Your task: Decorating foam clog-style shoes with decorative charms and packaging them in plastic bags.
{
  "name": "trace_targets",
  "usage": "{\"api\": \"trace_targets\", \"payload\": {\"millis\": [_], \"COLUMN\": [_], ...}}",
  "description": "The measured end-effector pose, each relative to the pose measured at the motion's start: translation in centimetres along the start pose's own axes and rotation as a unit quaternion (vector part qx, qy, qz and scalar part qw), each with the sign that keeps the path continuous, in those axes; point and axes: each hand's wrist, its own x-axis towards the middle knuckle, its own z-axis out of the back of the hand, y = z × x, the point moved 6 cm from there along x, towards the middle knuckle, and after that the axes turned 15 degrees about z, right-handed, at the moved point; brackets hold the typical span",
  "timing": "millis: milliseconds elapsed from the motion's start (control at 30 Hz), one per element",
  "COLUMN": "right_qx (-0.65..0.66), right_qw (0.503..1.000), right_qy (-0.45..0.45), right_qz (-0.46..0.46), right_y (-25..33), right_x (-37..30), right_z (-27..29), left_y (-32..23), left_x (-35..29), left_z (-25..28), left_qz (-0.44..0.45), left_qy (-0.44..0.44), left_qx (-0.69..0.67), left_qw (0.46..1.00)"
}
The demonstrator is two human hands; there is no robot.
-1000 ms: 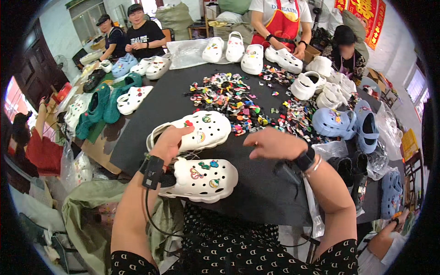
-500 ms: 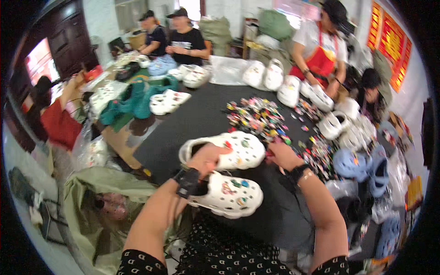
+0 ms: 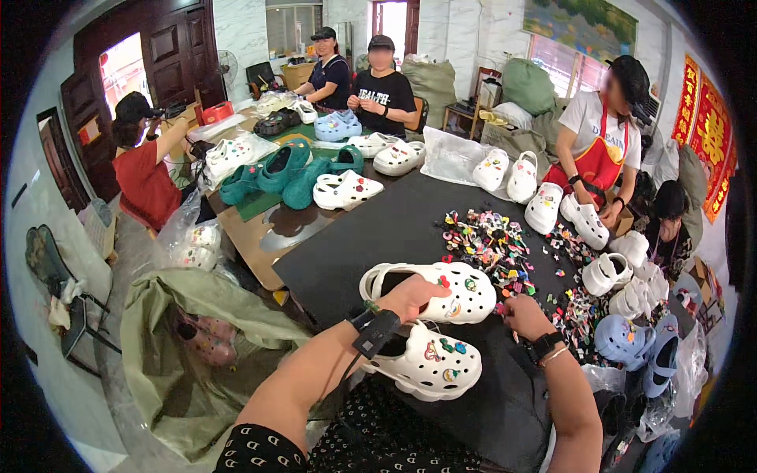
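Observation:
My left hand (image 3: pixel 412 297) grips a white clog (image 3: pixel 467 293) by its upper, thumb on top near a red charm. This clog has holes over its toe and carries a few small charms. Just nearer to me lies a second white clog (image 3: pixel 441 364), with several colourful charms on its upper. My right hand (image 3: pixel 527 318) is to the right of the held clog's toe, fingers pinched together. A small pinkish bit, seemingly a shoe charm (image 3: pixel 501 310), shows at its fingertips. Beyond that hand spreads a heap of loose charms (image 3: pixel 487 243) on the black table mat (image 3: pixel 355 244).
White clogs (image 3: pixel 542 208) line the mat's far and right edges; blue clogs (image 3: pixel 623 340) stand at right. Teal clogs (image 3: pixel 285 177) sit far left. A green sack (image 3: pixel 158 370) holding pink clogs (image 3: pixel 206 335) stands at my left. Several people are around the table, one in a red apron (image 3: pixel 587 175).
My view has swung, so the whole scene sits lower and further right. My left hand keeps its grip on the clog; my right hand stays pinched beside its toe.

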Motion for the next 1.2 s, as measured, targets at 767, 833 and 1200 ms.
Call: {"api": "trace_targets", "payload": {"millis": [767,833,1200], "right_qx": [0.12,0.102,0.131], "right_qw": [0.96,0.966,0.975], "right_qy": [-0.17,-0.151,-0.052], "right_qz": [0.185,0.185,0.169], "right_y": [10.0,10.0,9.5], "right_x": [7.2,8.8,11.8], "right_z": [8.8,8.0,5.7], "left_y": [-0.3,-0.4,0.0], "left_x": [1.0,0.7,-0.5], "left_z": [0.2,-0.1,-0.1], "left_qz": [-0.042,-0.047,-0.02], "left_qy": [0.004,-0.005,-0.069], "left_qx": [0.045,0.049,0.052], "left_qw": [0.998,0.998,0.996]}}
